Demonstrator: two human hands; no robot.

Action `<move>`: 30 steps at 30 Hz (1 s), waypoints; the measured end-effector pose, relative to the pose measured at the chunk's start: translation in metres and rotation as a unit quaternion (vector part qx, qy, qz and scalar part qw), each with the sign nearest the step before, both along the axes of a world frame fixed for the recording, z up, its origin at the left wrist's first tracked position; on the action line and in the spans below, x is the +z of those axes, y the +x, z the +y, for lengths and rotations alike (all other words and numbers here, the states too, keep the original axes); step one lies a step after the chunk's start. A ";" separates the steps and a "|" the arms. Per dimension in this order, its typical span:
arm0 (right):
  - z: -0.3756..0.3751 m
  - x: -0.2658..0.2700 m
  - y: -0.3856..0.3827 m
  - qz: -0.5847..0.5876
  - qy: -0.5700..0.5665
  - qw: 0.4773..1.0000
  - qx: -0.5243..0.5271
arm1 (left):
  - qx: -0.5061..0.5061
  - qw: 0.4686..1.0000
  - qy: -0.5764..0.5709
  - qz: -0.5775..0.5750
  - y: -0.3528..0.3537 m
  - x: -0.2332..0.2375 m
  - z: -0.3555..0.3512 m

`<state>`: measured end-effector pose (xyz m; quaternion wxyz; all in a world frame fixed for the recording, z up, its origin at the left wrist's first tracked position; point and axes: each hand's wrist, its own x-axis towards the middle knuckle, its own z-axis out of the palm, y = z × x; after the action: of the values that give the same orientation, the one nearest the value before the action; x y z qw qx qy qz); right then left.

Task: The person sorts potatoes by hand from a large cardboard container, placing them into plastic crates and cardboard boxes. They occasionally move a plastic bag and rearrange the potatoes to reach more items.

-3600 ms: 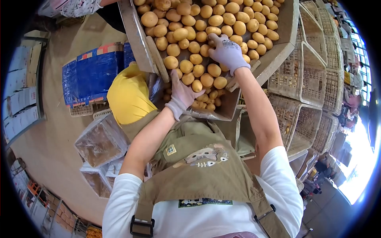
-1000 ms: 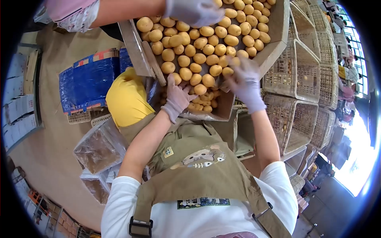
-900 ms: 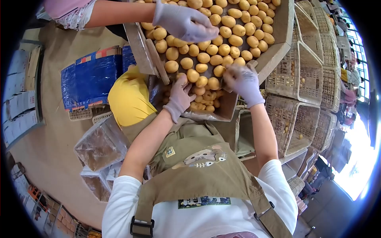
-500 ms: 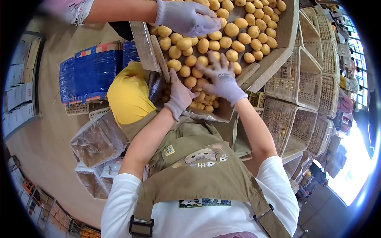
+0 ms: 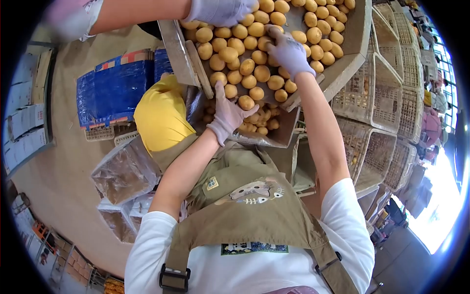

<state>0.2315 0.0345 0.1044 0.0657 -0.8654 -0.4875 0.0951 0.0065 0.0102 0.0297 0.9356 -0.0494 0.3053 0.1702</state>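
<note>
Reaching far up with the right hand (image 5: 289, 51), arm stretched nearly straight, gloved fingers lying curved over the yellow fruits (image 5: 245, 66) heaped on the sloping wooden tray (image 5: 172, 41). Holding the left hand (image 5: 226, 113) lower, elbow bent, gloved fingers spread wide, palm pressing against the fruits at the tray's open lower lip, just above the box (image 5: 284, 137) where more of them are lying. Working beside a co-worker's hand (image 5: 220, 10), also gloved, resting on the fruits at the tray's upper left. Not showing whether the right hand is gripping a fruit or only covering one, the palm side being turned away. Hiding most of the box's inside behind the left hand and the tray's lip. Losing the tray's far end past the top edge.
</note>
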 end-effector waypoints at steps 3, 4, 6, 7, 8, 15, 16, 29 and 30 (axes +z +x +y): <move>-0.002 -0.003 0.009 0.120 0.121 0.985 -0.009 | 0.004 1.000 -0.025 -0.001 0.002 -0.006 0.001; -0.014 0.004 0.002 0.133 0.188 0.973 -0.012 | 0.005 0.999 -0.031 -0.007 0.000 -0.008 0.001; -0.065 0.032 -0.022 -0.001 0.306 0.951 0.047 | 0.002 0.999 -0.024 -0.039 -0.001 -0.012 0.003; -0.103 0.039 -0.030 -0.017 0.321 0.946 0.049 | 0.002 0.998 -0.024 -0.055 -0.001 -0.015 0.002; -0.147 0.042 -0.042 0.014 0.320 0.947 -0.002 | 0.003 0.999 -0.031 -0.041 -0.001 -0.014 0.002; -0.387 -0.020 -0.069 0.006 -0.023 0.963 -0.267 | -0.006 1.000 -0.010 -0.005 0.004 0.000 0.005; -0.364 -0.013 -0.067 -0.005 0.034 0.977 -0.209 | 0.000 1.000 -0.008 -0.013 0.005 -0.003 0.006; -0.104 0.004 -0.054 0.027 0.085 0.996 0.014 | -0.012 0.990 0.100 0.098 -0.002 0.040 0.004; -0.104 0.002 -0.051 -0.154 0.104 0.977 0.107 | -0.019 0.981 0.163 0.105 -0.003 0.037 0.004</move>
<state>0.1802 -0.0698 0.1067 0.0693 -0.8009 -0.5888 -0.0842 0.0031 0.0143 0.0664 0.8969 0.1280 0.3709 0.2039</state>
